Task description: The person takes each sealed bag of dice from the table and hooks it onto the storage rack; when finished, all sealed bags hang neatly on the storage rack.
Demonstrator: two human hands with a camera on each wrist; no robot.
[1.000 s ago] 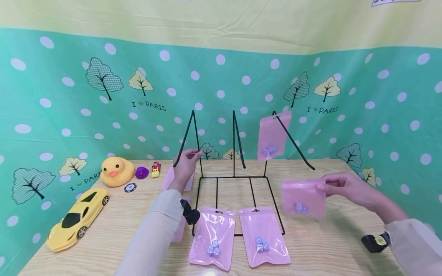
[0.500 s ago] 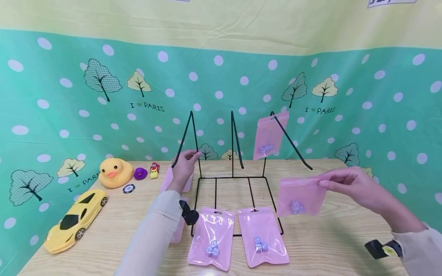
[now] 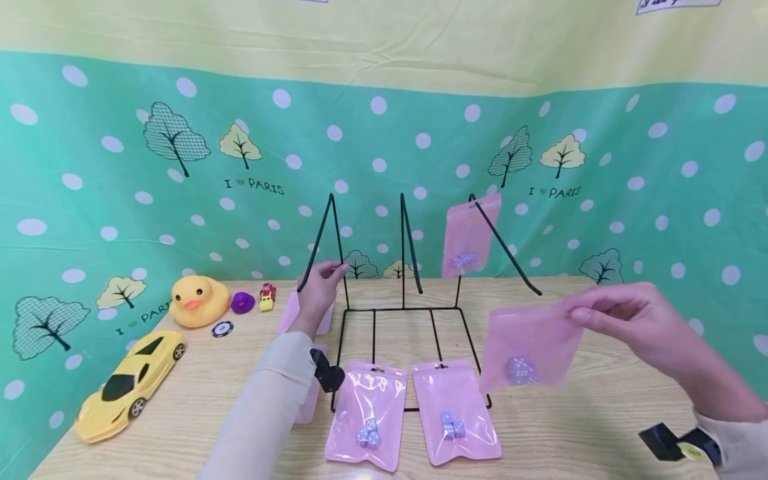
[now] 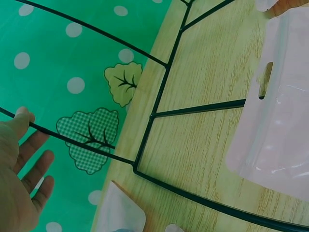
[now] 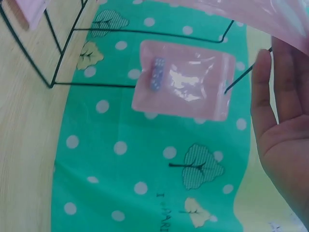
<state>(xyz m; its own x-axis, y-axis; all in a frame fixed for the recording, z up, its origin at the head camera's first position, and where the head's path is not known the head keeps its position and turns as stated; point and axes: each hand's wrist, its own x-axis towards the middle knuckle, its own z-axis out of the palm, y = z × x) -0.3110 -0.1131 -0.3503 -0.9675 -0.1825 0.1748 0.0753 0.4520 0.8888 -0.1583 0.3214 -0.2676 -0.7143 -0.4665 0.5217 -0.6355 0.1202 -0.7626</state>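
Note:
My left hand (image 3: 317,297) pinches the left upright wire of a black wire display rack (image 3: 403,309) between thumb and index finger; the left wrist view shows its other fingers (image 4: 41,171) loosely bent. In my right hand (image 3: 639,320), thumb and fingers pinch the top corner of a pink zip bag (image 3: 540,333) with dice at its bottom. That bag hangs in the air right of the rack, below the right hook. Another pink zip bag (image 3: 471,233) with dice hangs by its hole on the right hook. Nothing hangs on the middle and left hooks.
Two pink dice bags, a left one (image 3: 360,393) and a right one (image 3: 453,387), lie over the rack's front base. Further pink bags (image 3: 309,403) lie partly under my left arm. A yellow toy car (image 3: 135,383), rubber duck (image 3: 201,300) and small toys stand at left.
My right hand has moved to the right and nearer the camera, carrying its bag, which looks larger now. The left hand stays on the rack wire.

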